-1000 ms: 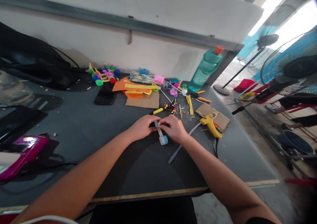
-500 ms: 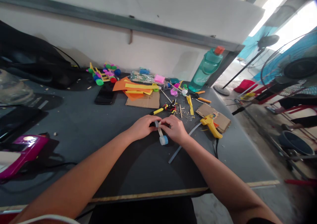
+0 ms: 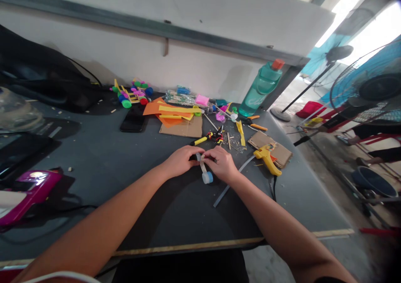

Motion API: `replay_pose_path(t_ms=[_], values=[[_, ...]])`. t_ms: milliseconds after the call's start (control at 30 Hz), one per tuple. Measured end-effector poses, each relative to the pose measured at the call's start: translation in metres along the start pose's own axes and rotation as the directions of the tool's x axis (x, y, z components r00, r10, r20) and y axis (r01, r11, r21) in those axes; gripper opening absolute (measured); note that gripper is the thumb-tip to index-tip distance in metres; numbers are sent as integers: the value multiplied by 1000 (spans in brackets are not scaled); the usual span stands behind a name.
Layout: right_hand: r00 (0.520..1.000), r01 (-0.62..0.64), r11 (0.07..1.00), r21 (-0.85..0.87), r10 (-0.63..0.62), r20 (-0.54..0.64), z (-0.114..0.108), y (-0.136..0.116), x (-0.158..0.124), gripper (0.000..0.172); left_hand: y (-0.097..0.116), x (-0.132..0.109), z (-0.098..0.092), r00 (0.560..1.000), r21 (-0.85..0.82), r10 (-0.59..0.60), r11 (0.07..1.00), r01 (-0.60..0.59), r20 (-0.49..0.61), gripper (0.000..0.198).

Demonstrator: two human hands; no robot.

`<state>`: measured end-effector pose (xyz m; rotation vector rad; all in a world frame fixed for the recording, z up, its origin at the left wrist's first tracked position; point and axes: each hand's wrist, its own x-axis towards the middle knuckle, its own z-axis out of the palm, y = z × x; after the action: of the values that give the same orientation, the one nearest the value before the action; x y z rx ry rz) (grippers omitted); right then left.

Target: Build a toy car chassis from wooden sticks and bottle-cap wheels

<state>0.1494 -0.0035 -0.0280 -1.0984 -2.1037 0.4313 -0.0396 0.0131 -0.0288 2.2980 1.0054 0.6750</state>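
Close together over the middle of the table, both of my hands are closed on one small craft assembly. It is made of pale sticks [image 3: 203, 166] with a blue-and-white bottle cap [image 3: 207, 178] at the near end. My left hand [image 3: 181, 162] pinches its left side, where another whitish cap-like piece shows at the fingertips. My right hand [image 3: 222, 162] grips the sticks at the upper end between thumb and fingers. The fingers hide part of the joint. Just beyond my hands lie yellow-and-black pliers [image 3: 216, 137]. A yellow glue gun [image 3: 267, 157] with a long clear glue stick [image 3: 222, 196] rests to the right.
Orange and yellow paper [image 3: 153, 106] lies on cardboard [image 3: 184, 126] by a black phone [image 3: 133, 120]. Colourful cap-wheeled models [image 3: 126, 102] stand at the back left. A teal bottle [image 3: 260, 89] stands back right, near orange-handled cutters [image 3: 258, 127]. A magenta device [image 3: 40, 187] sits left.
Almost nothing differs. Both hands keep their hold on the stick-and-cap assembly in the same place, and the view has shifted very slightly.
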Motion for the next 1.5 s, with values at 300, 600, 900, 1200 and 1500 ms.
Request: replay_pose_path(t_ms=[300,600,900,1200,1500], values=[[1000,-19,1000,4,19,-1,-1,0,-2,5,0,-1,0,1000,7,-1,1000,1,-8,34],[1000,2,1000,-3,-2,-31,-8,-3,-3,21,-8,1,0,999,-14,-12,1000,12,-33,36],[988,8,994,-109,10,156,-21,-20,-6,26,-14,5,-3,991,-72,-103,993,98,-80,43],[978,-25,995,-98,45,205,-15,-17,-9,24,-13,3,1,987,67,21,998,-10,-158,39],[968,-135,990,-50,143,206,-15,-17,-10,15,0,-1,-1,950,113,-17,992,54,-311,17]])
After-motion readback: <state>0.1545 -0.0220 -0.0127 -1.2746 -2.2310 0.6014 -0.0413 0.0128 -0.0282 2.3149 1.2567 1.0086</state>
